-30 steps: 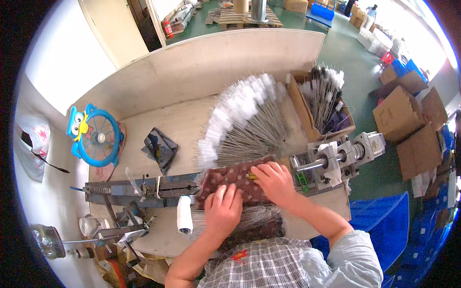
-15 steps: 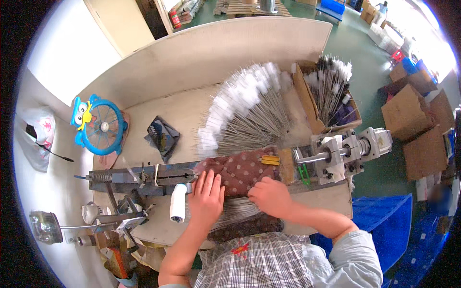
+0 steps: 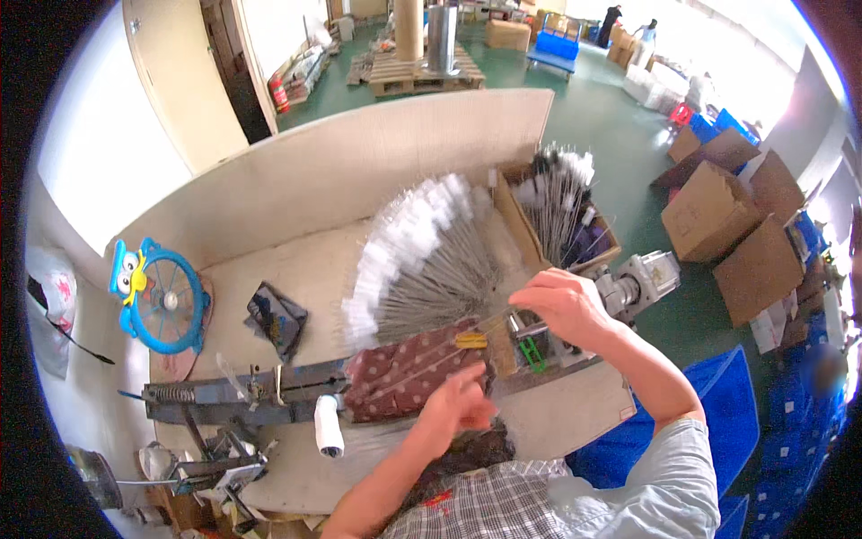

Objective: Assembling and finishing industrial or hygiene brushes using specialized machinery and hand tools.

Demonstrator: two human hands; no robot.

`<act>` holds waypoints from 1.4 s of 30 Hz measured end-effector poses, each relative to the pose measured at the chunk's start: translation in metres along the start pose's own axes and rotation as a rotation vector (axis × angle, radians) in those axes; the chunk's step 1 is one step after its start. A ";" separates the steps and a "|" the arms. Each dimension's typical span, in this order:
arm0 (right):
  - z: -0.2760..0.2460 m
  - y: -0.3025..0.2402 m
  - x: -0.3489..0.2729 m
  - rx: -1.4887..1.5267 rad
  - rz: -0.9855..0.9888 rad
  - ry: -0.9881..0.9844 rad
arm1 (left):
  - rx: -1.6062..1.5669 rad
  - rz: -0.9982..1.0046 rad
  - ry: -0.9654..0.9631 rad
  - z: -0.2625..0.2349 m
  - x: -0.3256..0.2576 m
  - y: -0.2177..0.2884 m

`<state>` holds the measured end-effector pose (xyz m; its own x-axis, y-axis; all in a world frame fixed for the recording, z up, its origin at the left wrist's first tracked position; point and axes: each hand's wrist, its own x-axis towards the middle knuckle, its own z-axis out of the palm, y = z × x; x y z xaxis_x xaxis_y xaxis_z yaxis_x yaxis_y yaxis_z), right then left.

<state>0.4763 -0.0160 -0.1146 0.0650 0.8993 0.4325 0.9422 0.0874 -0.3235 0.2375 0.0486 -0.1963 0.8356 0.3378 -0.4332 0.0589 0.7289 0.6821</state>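
Observation:
My right hand (image 3: 564, 305) is raised near the spindle end of the long bench fixture (image 3: 314, 386), its thumb and fingers pinched on a thin metal wire (image 3: 444, 347). The wire slants down to the left across a brown polka-dot cloth (image 3: 386, 382) that lies over the fixture. My left hand (image 3: 453, 409), smeared by motion, is above the cloth's near edge, and its fingers cannot be made out well. A yellow block (image 3: 470, 340) rests on the cloth, and a green piece (image 3: 532, 355) is beside the metal spindle (image 3: 620, 292). A white roll (image 3: 329, 427) stands left of my left hand.
Behind the cloth, many white-tipped thin wires (image 3: 422, 242) fan out on the bench. A carton (image 3: 523, 225) with more wires is at the right. A blue fan (image 3: 166, 301) and a dark plastic bag (image 3: 277, 319) are at the left; a blue bin (image 3: 691, 413) is right of the bench.
My right hand has risen from the cloth's near edge toward the spindle, drawing a wire. The left hand has lifted off the cloth's left part and moved right. The view has tilted upward.

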 end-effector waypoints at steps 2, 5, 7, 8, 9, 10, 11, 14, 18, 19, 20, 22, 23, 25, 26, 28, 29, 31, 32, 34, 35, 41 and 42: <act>0.011 0.008 -0.002 -0.007 -0.022 -0.023 | -0.184 0.151 -0.160 -0.004 0.046 0.000; 0.017 0.012 -0.006 -0.011 -0.020 -0.133 | -0.157 0.294 -0.164 0.003 0.074 0.012; 0.016 0.013 -0.006 0.093 0.195 -0.369 | 0.061 0.301 -0.005 0.005 0.072 0.017; 0.002 0.007 0.003 0.171 0.318 -0.534 | 0.234 0.312 -0.010 0.003 0.064 0.022; -0.002 0.005 0.007 0.184 0.307 -0.537 | 0.408 0.317 -0.011 0.002 0.055 0.027; -0.004 0.005 0.009 0.165 0.289 -0.515 | 0.412 0.316 0.009 0.002 0.048 0.032; -0.004 0.005 0.010 0.150 0.273 -0.498 | 0.359 0.302 0.028 0.002 0.039 0.035; 0.007 0.004 0.019 0.181 0.026 -0.483 | 0.322 0.303 0.059 0.007 0.026 0.038; 0.024 -0.003 0.031 0.213 -0.146 -0.531 | 0.274 0.326 0.102 0.007 0.015 0.041; 0.026 -0.007 0.037 0.212 -0.163 -0.531 | 0.263 0.329 0.113 0.004 0.010 0.044; 0.030 -0.008 0.039 0.262 -0.188 -0.507 | 0.243 0.287 0.146 0.009 0.001 0.054; 0.044 -0.020 0.048 0.363 -0.211 -0.462 | 0.225 0.345 0.244 -0.001 -0.009 0.047; 0.052 -0.029 0.054 0.457 -0.222 -0.415 | 0.206 0.399 0.330 -0.006 -0.016 0.043; 0.071 -0.043 0.062 0.566 -0.206 -0.418 | 0.203 0.356 0.372 -0.017 -0.034 0.035; 0.082 -0.053 0.065 0.562 -0.226 -0.398 | 0.198 0.311 0.417 -0.024 -0.047 0.030; 0.093 -0.069 0.068 0.541 -0.240 -0.329 | 0.223 0.267 0.439 -0.043 -0.062 0.013; 0.102 -0.079 0.070 0.528 -0.243 -0.294 | 0.236 0.221 0.466 -0.054 -0.068 0.007; 0.120 -0.094 0.074 0.494 -0.253 -0.277 | 0.153 0.246 0.524 -0.069 -0.077 0.003; 0.126 -0.103 0.075 0.455 -0.210 -0.265 | 0.069 0.272 0.588 -0.075 -0.080 0.003; 0.136 -0.111 0.075 0.367 -0.184 -0.210 | -0.106 0.303 0.561 -0.087 -0.087 0.006; 0.137 -0.117 0.076 0.362 -0.187 -0.215 | -0.277 0.333 0.548 -0.092 -0.090 0.006; 0.136 -0.128 0.079 0.204 -0.210 -0.213 | -0.302 0.400 0.457 -0.065 -0.085 0.016; 0.136 -0.128 0.078 0.209 -0.204 -0.203 | -0.334 0.428 0.448 -0.063 -0.083 0.016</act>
<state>0.3155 0.1018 -0.1540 -0.2040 0.9194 0.3362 0.8401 0.3407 -0.4221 0.1348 0.0696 -0.1863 0.4383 0.7962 -0.4170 -0.4556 0.5968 0.6605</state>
